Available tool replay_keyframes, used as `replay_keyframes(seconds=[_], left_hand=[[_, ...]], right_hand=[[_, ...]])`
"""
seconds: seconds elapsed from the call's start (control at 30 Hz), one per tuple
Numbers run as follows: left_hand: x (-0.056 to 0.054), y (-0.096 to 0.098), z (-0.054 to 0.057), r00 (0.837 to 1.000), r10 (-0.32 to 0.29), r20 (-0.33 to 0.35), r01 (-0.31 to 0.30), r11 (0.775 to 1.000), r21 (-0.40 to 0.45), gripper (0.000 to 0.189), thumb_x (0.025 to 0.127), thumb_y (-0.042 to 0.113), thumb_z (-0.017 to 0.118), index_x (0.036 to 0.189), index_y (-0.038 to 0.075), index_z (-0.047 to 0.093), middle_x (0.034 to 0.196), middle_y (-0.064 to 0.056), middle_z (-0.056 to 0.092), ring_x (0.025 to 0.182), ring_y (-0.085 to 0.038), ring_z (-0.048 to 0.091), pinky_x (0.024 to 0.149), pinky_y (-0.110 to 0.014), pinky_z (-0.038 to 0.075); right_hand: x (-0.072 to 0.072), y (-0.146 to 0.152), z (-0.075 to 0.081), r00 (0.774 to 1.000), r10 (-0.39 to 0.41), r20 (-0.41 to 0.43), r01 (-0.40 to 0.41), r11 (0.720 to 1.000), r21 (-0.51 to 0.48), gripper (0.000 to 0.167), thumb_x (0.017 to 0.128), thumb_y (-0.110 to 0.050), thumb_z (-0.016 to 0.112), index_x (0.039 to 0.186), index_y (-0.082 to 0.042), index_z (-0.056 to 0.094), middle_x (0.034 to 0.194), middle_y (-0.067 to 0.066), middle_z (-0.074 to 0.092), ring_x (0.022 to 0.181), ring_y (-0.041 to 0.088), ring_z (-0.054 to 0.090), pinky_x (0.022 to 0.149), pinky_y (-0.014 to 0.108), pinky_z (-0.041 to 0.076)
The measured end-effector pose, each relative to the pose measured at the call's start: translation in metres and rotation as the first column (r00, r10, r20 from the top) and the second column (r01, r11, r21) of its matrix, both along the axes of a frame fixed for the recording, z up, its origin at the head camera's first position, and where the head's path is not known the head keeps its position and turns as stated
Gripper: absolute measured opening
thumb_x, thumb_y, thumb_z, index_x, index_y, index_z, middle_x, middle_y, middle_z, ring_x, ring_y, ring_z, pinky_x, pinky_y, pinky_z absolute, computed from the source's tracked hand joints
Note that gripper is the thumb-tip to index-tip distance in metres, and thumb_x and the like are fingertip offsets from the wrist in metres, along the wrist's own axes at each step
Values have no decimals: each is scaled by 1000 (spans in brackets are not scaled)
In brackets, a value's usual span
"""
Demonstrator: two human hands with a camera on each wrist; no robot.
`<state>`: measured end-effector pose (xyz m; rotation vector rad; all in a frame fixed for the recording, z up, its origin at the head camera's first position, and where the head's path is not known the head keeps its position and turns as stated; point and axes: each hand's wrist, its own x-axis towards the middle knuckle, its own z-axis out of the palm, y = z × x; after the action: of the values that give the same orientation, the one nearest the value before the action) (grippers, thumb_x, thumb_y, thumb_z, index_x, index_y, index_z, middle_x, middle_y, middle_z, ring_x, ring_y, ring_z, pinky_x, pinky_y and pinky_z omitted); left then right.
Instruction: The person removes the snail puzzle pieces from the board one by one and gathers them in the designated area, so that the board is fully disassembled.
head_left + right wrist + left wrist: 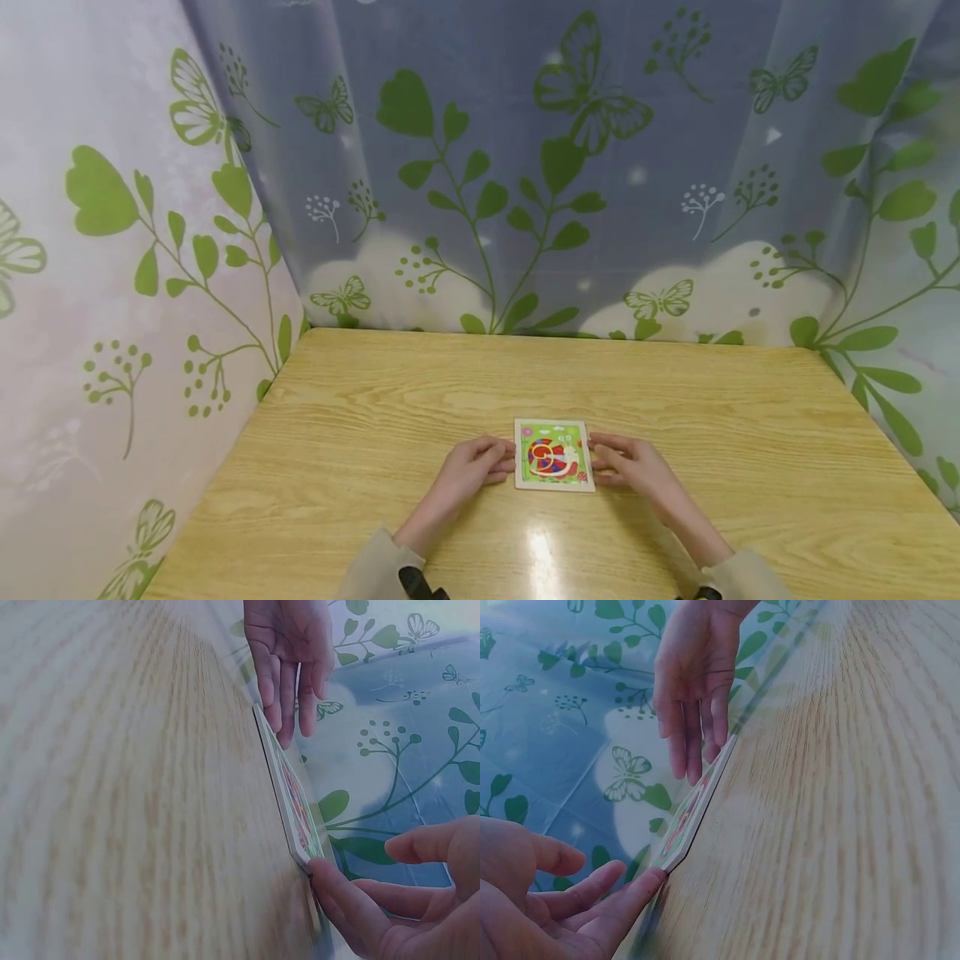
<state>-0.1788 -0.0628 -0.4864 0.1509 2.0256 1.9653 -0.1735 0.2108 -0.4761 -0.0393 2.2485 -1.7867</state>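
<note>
Leaf-and-butterfly cloth [480, 167] walls three sides of the glossy, wood-grained worktop [375, 400]. The snail board [555, 455] lies flat there between left hand [472, 468] and right hand [636, 467], their loosely extended fingers [634, 896] touching its sides.

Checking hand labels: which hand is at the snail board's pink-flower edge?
The left hand, by the pink flower; the right hand is opposite, across the snail board.
</note>
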Motion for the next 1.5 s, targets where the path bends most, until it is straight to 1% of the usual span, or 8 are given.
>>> replay_keyframes(seconds=[0.07, 0.3, 0.73, 1.1, 1.37, 1.5], left_hand=[[1, 0, 1, 1000, 0, -2, 0, 1000, -7, 34, 107, 15, 51, 124, -13, 62, 123, -26, 67, 109, -31, 70, 87, -32, 59], [3, -1, 1, 999, 16, 32, -15, 1000, -23, 32, 107, 13, 51, 124, -10, 63, 124, -22, 67, 108, -28, 70, 86, -30, 59], [3, -2, 2, 1000, -5, 13, 5, 1000, -30, 32, 107, 12, 51, 124, -12, 63, 121, -25, 68, 107, -33, 70, 87, -36, 60], [4, -3, 4, 1000, -18, 23, 19, 999, -46, 32, 106, 11, 52, 124, -13, 62, 121, -25, 67, 107, -33, 70, 86, -35, 60], [6, -4, 6, 999, -12, 36, 14, 998, -54, 31, 106, 11, 53, 125, -12, 62, 120, -24, 68, 106, -32, 71, 84, -33, 60], [6, -4, 5, 999, -16, 32, 18, 998, -59, 32, 106, 12, 53, 125, -12, 62, 119, -24, 69, 106, -32, 71, 84, -34, 60]], right_hand=[[1, 0, 0, 1000, 4, 1, -4, 1000, 1, 47, 107, -9, 48, 142, 21, 40, 143, 37, 47, 108, 31, 68, 85, 36, 60], [3, -1, -1, 1000, 1, 5, -1, 1000, -1, 47, 107, -9, 49, 142, 20, 41, 143, 36, 48, 107, 28, 67, 85, 35, 60], [7, -3, 5, 1000, 6, 10, -6, 1000, 0, 46, 107, -7, 48, 142, 21, 40, 143, 37, 47, 106, 29, 68, 84, 34, 60], [7, 1, 1, 999, 36, 13, -36, 999, -7, 48, 107, -9, 48, 143, 22, 38, 144, 38, 45, 110, 34, 67, 85, 37, 60], [8, 0, 1, 999, 28, 26, -28, 1000, -4, 47, 107, -9, 48, 143, 21, 39, 145, 37, 45, 108, 31, 67, 85, 36, 60], [9, 0, 1, 999, 36, 17, -36, 999, 1, 47, 107, -8, 49, 143, 21, 39, 145, 37, 45, 109, 31, 67, 85, 35, 60]])
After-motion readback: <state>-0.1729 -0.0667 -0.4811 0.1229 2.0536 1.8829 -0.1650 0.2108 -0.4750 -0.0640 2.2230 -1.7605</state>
